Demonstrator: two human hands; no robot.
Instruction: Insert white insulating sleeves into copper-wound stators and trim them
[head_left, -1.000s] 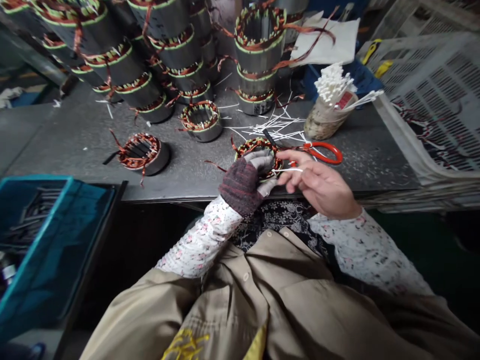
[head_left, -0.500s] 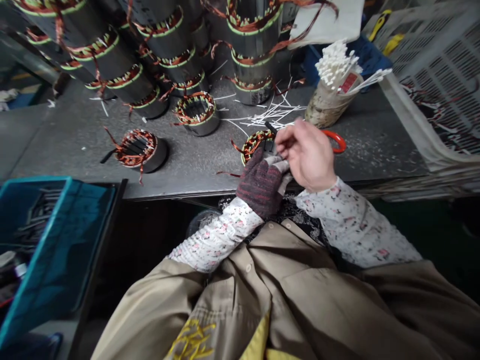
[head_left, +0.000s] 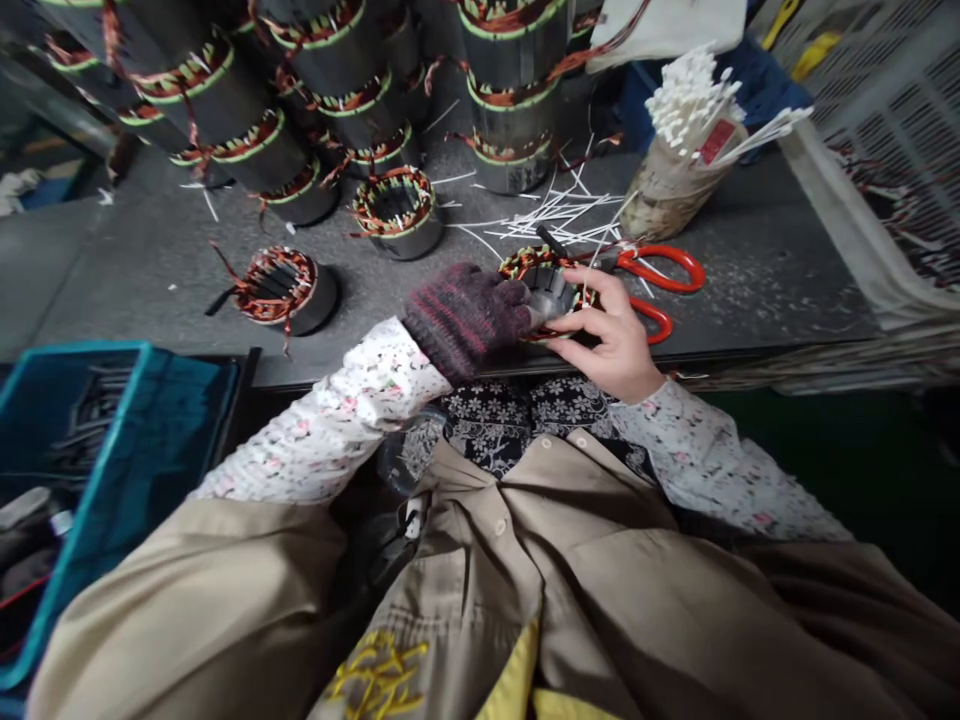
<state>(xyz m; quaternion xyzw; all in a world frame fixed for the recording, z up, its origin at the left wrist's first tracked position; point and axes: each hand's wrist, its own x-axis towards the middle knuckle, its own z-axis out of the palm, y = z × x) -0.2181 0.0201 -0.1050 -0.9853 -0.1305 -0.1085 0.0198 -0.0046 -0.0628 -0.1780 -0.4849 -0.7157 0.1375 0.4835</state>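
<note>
A motor stator (head_left: 556, 290), a metal ring with copper windings and green edging, stands near the bench's front edge. My left hand (head_left: 469, 315), in a dark striped fingerless glove, holds it from the left, its fingertips over the rim. On the right side, my bare right hand (head_left: 615, 335) grips the same ring with bent fingers and thumb. A thin white cord (head_left: 595, 265) rises by the right fingertips. Red-handled scissors (head_left: 666, 268) lie right of the stator, their blades partly hidden. Loose white cords (head_left: 559, 215) are scattered behind it.
Stacked stators (head_left: 517, 110) stand at the back. Single stators sit at the middle (head_left: 397, 210) and left (head_left: 277, 290). A holder of white cords (head_left: 667, 190) stands right, beside a white crate (head_left: 832, 230). A teal bin (head_left: 112, 440) is at lower left.
My left hand has moved left to the stator's side. My right hand has lowered from above onto its right rim. More of the stator and scissors now shows.
</note>
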